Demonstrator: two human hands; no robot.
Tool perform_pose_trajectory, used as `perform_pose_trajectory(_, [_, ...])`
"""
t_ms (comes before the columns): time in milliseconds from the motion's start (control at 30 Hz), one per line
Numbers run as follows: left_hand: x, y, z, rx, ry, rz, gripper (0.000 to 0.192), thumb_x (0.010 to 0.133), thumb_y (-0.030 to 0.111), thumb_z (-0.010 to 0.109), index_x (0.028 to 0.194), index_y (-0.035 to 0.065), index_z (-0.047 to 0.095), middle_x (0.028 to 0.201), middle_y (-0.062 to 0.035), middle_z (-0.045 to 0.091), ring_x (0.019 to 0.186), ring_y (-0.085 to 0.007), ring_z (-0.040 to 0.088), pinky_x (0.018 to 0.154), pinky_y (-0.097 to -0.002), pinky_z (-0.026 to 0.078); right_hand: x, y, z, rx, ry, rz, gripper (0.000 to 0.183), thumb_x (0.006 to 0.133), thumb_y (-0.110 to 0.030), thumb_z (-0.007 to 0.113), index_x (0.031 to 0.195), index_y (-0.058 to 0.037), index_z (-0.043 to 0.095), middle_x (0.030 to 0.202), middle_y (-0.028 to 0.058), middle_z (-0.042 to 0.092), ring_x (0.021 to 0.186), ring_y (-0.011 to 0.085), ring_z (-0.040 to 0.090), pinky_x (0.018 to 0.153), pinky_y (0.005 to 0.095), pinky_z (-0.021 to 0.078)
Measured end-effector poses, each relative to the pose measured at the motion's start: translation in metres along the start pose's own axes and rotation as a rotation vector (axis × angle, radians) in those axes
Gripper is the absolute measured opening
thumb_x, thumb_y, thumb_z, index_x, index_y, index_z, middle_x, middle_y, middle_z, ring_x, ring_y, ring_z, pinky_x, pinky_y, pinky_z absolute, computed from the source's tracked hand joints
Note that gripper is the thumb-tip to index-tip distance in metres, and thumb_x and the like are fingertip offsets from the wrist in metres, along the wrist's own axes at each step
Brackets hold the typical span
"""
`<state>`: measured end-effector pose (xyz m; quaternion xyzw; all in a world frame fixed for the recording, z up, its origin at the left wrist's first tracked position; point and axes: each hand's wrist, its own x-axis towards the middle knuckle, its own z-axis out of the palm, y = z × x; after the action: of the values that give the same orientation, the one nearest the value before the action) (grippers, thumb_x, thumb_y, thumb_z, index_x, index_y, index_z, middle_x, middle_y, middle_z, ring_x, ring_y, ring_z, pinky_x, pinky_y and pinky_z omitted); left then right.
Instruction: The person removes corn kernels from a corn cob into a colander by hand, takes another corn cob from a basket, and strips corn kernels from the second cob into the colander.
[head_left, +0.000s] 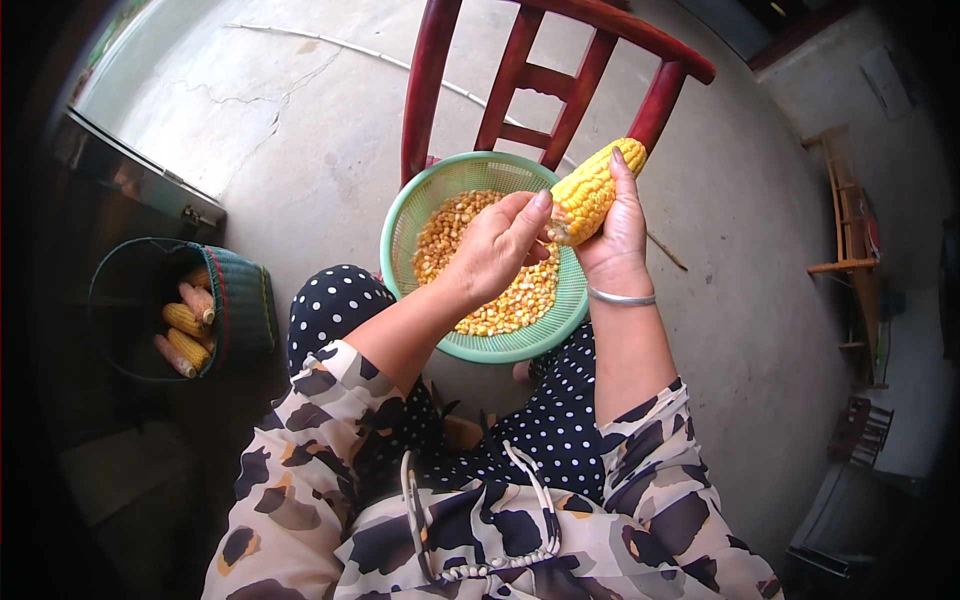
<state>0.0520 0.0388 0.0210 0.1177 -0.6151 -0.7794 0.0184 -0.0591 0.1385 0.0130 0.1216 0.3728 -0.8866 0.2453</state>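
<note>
My right hand (619, 232) grips a yellow ear of corn (589, 191), tilted with its far tip up to the right. A silver bangle (621, 297) circles that wrist. At the ear's near end, where a patch of bare cob shows, my left hand (499, 244) has its thumb against the side and its fingers curled below. Beneath both hands is a green plastic colander (409, 283), and loose corn kernels (517, 304) cover its bottom. Part of the kernel heap is hidden by my left hand and forearm.
Behind the colander rises a red wooden chair's backrest (551, 79). A woven basket (244, 307) at left holds several ears and cobs (184, 319). A long pale stick (360, 49) and a short twig (667, 251) lie on the concrete floor (720, 322). Wooden furniture (844, 202) stands right.
</note>
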Motion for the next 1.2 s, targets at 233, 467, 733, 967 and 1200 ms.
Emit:
perform_pose_trajectory(233, [-0.001, -0.005, 0.006, -0.171, 0.063, -0.046, 0.038, 0.09, 0.038, 0.049, 0.097, 0.0007, 0.05, 0.08, -0.005, 0.053, 0.064, -0.0092, 0.056, 0.057, -0.0226, 0.049, -0.004, 0.007, 0.005, -0.074, -0.033, -0.017, 0.041, 0.078, -0.03, 0.067, 0.102, -0.0025, 0.05, 0.09, 0.0069, 0.057, 0.08, 0.0208, 0.059, 0.072, 0.0363, 0.0506])
perform_pose_trajectory(467, [-0.002, -0.011, 0.007, -0.286, 0.052, 0.027, 0.035, 0.09, 0.034, 0.051, 0.099, 0.0008, 0.048, 0.08, -0.0052, 0.054, 0.065, -0.0105, 0.057, 0.06, -0.0235, 0.05, -0.006, 0.007, 0.008, -0.071, -0.052, 0.045, 0.042, 0.08, -0.038, 0.061, 0.102, -0.0045, 0.048, 0.089, 0.0082, 0.057, 0.08, 0.0215, 0.059, 0.071, 0.0358, 0.051])
perform_pose_trajectory(733, [-0.003, -0.006, 0.01, -0.259, 0.053, 0.003, 0.035, 0.089, 0.035, 0.052, 0.098, 0.0012, 0.049, 0.082, -0.0066, 0.055, 0.066, -0.0111, 0.058, 0.06, -0.0237, 0.05, -0.009, 0.006, 0.008, -0.085, -0.102, 0.023, 0.042, 0.08, -0.037, 0.06, 0.103, -0.0038, 0.048, 0.088, 0.0076, 0.056, 0.079, 0.0209, 0.059, 0.071, 0.0361, 0.0505])
perform_pose_trajectory(967, [-0.003, -0.005, 0.01, -0.303, 0.042, -0.027, 0.04, 0.088, 0.038, 0.053, 0.101, 0.0007, 0.048, 0.087, -0.0085, 0.057, 0.066, -0.0116, 0.058, 0.061, -0.0244, 0.051, -0.008, 0.004, 0.005, -0.083, -0.129, 0.084, 0.042, 0.082, -0.04, 0.056, 0.104, -0.0057, 0.047, 0.09, 0.0087, 0.057, 0.079, 0.0217, 0.059, 0.072, 0.0351, 0.0509])
perform_pose_trajectory(1200, [0.002, 0.008, -0.008, -0.305, -0.027, -0.253, 0.056, 0.085, 0.052, 0.049, 0.111, 0.0022, 0.045, 0.095, -0.008, 0.057, 0.075, -0.0125, 0.06, 0.064, -0.0266, 0.053, -0.008, -0.009, 0.01, -0.269, -0.373, 0.075, 0.037, 0.084, -0.029, 0.059, 0.107, -0.0009, 0.051, 0.09, 0.0071, 0.06, 0.077, 0.0158, 0.061, 0.068, 0.0284, 0.0511])
